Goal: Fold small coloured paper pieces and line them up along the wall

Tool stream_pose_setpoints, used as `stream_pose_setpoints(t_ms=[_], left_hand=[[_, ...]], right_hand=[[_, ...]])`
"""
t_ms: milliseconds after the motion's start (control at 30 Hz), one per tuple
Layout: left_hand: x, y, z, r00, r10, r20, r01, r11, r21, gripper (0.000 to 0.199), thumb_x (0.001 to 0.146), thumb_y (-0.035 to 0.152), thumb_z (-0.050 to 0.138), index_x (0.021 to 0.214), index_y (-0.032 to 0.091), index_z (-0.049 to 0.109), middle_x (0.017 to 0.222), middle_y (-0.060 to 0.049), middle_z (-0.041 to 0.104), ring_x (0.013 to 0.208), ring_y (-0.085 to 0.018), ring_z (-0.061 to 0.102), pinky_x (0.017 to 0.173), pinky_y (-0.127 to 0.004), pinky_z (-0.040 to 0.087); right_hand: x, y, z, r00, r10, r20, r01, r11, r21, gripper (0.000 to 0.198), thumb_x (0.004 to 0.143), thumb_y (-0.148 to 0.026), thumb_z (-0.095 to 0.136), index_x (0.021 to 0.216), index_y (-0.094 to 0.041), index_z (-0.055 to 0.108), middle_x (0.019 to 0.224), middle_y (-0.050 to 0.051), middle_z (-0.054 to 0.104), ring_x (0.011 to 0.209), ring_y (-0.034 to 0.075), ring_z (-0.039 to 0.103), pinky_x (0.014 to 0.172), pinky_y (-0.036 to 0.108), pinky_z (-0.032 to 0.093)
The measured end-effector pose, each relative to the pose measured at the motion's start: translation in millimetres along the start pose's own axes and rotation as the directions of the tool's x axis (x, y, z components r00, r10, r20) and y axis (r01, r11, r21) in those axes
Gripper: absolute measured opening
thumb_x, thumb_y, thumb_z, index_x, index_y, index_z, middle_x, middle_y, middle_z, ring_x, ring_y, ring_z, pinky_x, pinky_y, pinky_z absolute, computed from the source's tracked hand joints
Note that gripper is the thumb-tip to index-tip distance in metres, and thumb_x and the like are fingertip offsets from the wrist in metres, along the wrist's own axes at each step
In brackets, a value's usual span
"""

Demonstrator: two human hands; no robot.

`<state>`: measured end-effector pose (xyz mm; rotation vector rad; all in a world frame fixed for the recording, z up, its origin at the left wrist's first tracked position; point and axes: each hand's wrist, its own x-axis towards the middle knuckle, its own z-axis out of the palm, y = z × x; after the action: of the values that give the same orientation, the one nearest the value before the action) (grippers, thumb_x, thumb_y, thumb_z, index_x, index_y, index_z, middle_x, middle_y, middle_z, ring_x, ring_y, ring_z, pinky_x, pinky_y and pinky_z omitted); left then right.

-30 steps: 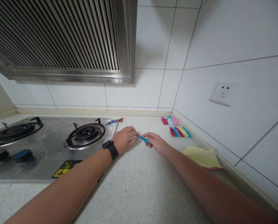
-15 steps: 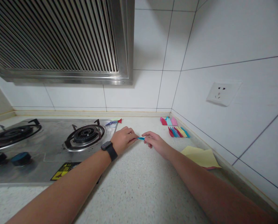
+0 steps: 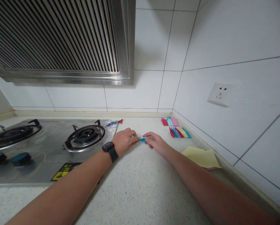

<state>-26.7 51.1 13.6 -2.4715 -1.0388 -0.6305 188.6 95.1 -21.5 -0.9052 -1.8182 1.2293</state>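
A small blue piece of folded paper [image 3: 143, 140] spans the gap between my two hands, above the speckled countertop [image 3: 135, 187]. My left hand [image 3: 126, 138], with a black watch on its wrist, pinches the paper's left end. At the other end, my right hand [image 3: 155, 142] grips it between thumb and fingers. Beyond the right hand lie a row of folded coloured papers [image 3: 180, 132] in red, blue and yellow, and behind it a pink, red and light blue group [image 3: 169, 121]. Yellow paper sheets [image 3: 202, 157] lie beside my right forearm, which partly covers them.
To the left is a gas stove [image 3: 53, 156] with two burners and knobs. Thin coloured strips [image 3: 115, 122] lie by its back right corner. A range hood [image 3: 64, 40] hangs overhead. The tiled right wall carries a socket [image 3: 223, 93].
The blue paper has turned slightly between my fingers and shows a broader face. Both hands stay in nearly the same place.
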Motion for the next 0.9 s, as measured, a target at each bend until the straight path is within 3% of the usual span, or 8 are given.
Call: stream_pose_setpoints(t_ms=[267,400,533,633,700,800,900], left_hand=[[-1,-5,1,0.998,-0.053,-0.043,0.053,0.999,0.003,0.026,0.094,0.030,0.045,0.108,0.028,0.067,0.089,-0.006,0.061,0.081,-0.017,0.051,0.065,-0.027,0.040],[-2,-12,3,0.992,-0.079,-0.096,0.077,0.997,-0.015,0.026,0.093,0.030,0.047,0.109,0.027,0.067,0.092,-0.007,0.061,0.085,-0.018,0.051,0.070,-0.029,0.043],[-2,-16,8,0.982,-0.152,-0.113,0.149,0.988,-0.038,0.026,0.091,0.027,0.050,0.114,0.026,0.063,0.099,-0.006,0.061,0.093,-0.019,0.051,0.079,-0.033,0.045],[-3,-18,13,0.957,-0.276,-0.086,0.272,0.961,-0.059,0.042,0.086,0.026,0.056,0.128,0.025,0.052,0.109,-0.007,0.059,0.102,-0.022,0.050,0.087,-0.035,0.044],[-4,-20,17,0.933,-0.358,-0.030,0.355,0.932,-0.065,0.051,0.083,0.027,0.058,0.133,0.024,0.046,0.112,-0.008,0.058,0.105,-0.023,0.049,0.089,-0.036,0.043],[-8,-26,25,0.905,-0.415,0.095,0.422,0.904,-0.072,0.045,0.083,0.028,0.056,0.127,0.023,0.052,0.108,-0.008,0.060,0.104,-0.023,0.051,0.090,-0.035,0.043],[-11,-32,33,0.891,-0.406,0.202,0.426,0.902,-0.071,0.034,0.083,0.028,0.052,0.115,0.021,0.060,0.102,-0.008,0.062,0.098,-0.023,0.054,0.086,-0.034,0.043]], right_hand=[[-3,-11,-7,0.992,0.063,-0.107,-0.055,0.995,0.080,0.022,0.081,-0.038,0.052,0.093,-0.019,0.054,0.073,0.001,0.059,0.054,0.010,0.048,0.050,0.024,0.037],[-5,-16,-11,0.987,0.018,-0.163,-0.003,0.996,0.093,0.018,0.077,-0.034,0.059,0.086,-0.020,0.052,0.068,-0.002,0.056,0.054,0.010,0.047,0.052,0.024,0.038],[-8,-20,-11,0.985,-0.082,-0.152,0.079,0.997,-0.021,0.018,0.078,-0.035,0.061,0.083,-0.018,0.057,0.064,-0.002,0.053,0.058,0.011,0.049,0.055,0.025,0.040],[-13,-24,-13,0.979,-0.137,-0.149,0.098,0.965,-0.242,0.021,0.082,-0.035,0.056,0.094,-0.018,0.062,0.069,0.000,0.056,0.058,0.012,0.048,0.056,0.025,0.040],[-17,-27,-16,0.973,-0.205,-0.109,0.129,0.869,-0.477,0.025,0.086,-0.032,0.051,0.105,-0.020,0.062,0.079,0.002,0.061,0.063,0.013,0.051,0.061,0.027,0.042],[-23,-31,-26,0.960,-0.280,0.010,0.176,0.574,-0.800,0.037,0.085,-0.028,0.051,0.121,-0.020,0.055,0.115,0.008,0.060,0.096,0.020,0.054,0.085,0.034,0.042],[-28,-32,-38,0.986,-0.164,-0.018,0.039,0.338,-0.940,0.049,0.083,-0.029,0.052,0.130,-0.016,0.047,0.128,0.013,0.053,0.114,0.026,0.047,0.094,0.039,0.037]])
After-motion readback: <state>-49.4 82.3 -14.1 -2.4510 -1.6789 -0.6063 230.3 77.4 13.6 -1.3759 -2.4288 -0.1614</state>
